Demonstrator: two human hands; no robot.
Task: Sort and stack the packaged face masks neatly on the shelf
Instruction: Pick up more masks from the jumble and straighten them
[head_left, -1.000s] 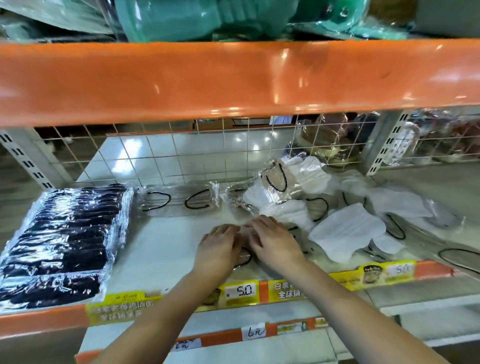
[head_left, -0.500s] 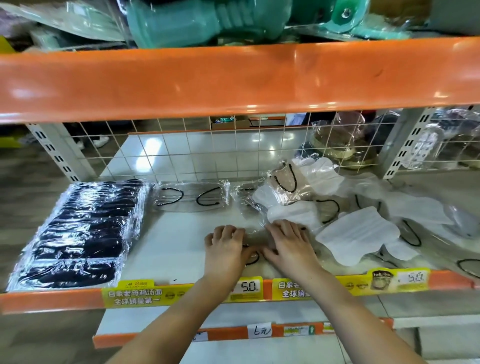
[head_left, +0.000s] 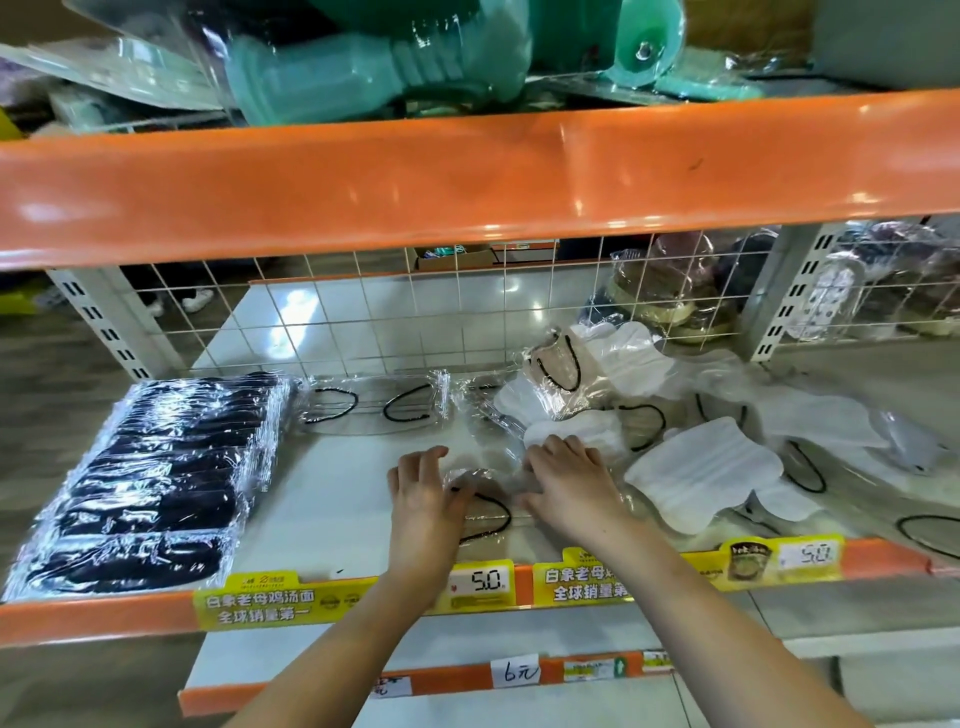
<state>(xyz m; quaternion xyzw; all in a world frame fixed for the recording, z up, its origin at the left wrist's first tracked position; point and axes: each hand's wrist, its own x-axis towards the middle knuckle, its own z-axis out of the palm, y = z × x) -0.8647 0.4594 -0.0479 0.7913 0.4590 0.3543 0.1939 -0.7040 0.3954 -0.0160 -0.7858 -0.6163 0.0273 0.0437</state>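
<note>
Pressing down near the shelf's (head_left: 156, 616) front edge, both hands are flattening one clear packaged mask (head_left: 485, 506), its long axis running left to right between them. The left hand (head_left: 423, 501) is lying on its left end, fingers loosely spread; the right hand (head_left: 569, 486) is covering its right end likewise. Farther right, the loose white masks (head_left: 701, 473) are sprawling nearest the right hand. The black stack (head_left: 150, 478) is sitting at the left edge.

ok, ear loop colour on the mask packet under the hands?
Black, on the mask packet between both hands; the head view, the only one, shows it.
</note>
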